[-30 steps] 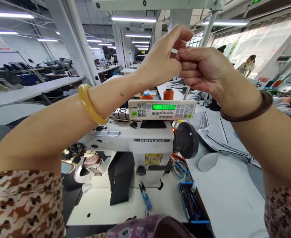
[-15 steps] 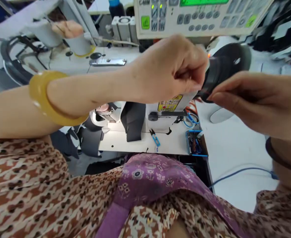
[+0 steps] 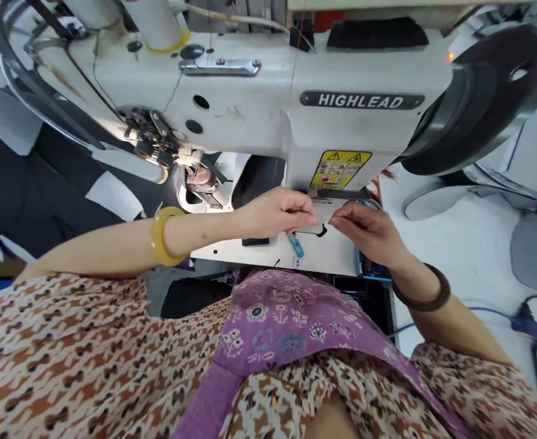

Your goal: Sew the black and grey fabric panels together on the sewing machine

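Note:
In the head view, my left hand (image 3: 280, 213) is closed in a pinch in front of the sewing machine (image 3: 250, 116). A thin red thread (image 3: 299, 36) runs down over the machine's body toward this hand. Facing it, a short gap away, my right hand (image 3: 366, 235) pinches thumb and fingertips together. What lies between those fingertips is too fine to make out. Beneath the hands, blue thread snips (image 3: 296, 245) lie on the machine bed (image 3: 327, 253), partly covered by my left hand. Black fabric (image 3: 256, 180) hangs behind my left wrist.
A large black handwheel (image 3: 478, 103) juts out at the machine's right end. Thread cones (image 3: 156, 27) stand on top at the left. A blue-edged tool box (image 3: 375, 268) sits beside the bed, partly behind my right hand. Dark cloth (image 3: 35, 183) lies at the left.
Both hands have come down from up by the control panel to just above the machine bed, still pinched. The view has shifted, leaving the panel's display out of sight.

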{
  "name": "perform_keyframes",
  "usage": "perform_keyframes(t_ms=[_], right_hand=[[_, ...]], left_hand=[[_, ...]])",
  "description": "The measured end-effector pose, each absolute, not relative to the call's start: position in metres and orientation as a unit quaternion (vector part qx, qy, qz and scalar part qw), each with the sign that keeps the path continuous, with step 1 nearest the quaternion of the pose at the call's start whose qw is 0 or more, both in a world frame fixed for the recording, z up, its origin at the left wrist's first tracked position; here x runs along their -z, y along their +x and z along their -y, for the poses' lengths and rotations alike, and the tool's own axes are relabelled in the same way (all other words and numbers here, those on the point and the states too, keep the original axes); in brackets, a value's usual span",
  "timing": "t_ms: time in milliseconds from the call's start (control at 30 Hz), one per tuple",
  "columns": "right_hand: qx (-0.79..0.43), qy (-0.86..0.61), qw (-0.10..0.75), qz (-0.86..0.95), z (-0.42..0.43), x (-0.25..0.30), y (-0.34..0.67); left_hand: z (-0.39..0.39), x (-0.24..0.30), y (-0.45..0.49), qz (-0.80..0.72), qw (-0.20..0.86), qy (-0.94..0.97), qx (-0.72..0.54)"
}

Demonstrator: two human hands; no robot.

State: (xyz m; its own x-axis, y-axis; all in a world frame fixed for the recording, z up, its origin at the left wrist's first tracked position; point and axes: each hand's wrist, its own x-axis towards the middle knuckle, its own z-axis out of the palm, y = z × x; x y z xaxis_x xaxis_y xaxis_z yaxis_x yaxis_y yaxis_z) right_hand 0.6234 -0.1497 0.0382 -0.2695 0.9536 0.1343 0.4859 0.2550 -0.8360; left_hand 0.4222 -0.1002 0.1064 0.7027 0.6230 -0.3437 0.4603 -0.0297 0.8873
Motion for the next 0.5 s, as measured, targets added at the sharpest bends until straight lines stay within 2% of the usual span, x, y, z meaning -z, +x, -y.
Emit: perform_keyframes(t_ms=[67, 133, 200, 333, 500], right_hand=[[-0.344, -0.567, 0.278, 0.695, 0.146, 0.001, 0.622], [-0.321, -0.643, 0.079, 0.69, 0.144, 0.043, 0.61], [-0.319, -0.656, 0.011, 0.684, 0.144, 0.081, 0.588], [-0.297, -0.658, -0.023, 0.692, 0.144, 0.123, 0.546], [-0.323, -0.637, -0.006, 0.699, 0.139, 0.124, 0.548]], left_hand=[[0.098, -0.107, 0.415, -0.385, 0.606, 0.69, -0.096], [0.095, -0.107, 0.409, -0.392, 0.634, 0.657, -0.115], [0.092, -0.108, 0.406, -0.412, 0.655, 0.62, -0.129], [0.086, -0.109, 0.402, -0.442, 0.655, 0.591, -0.163], [0.085, -0.111, 0.394, -0.446, 0.647, 0.592, -0.179]])
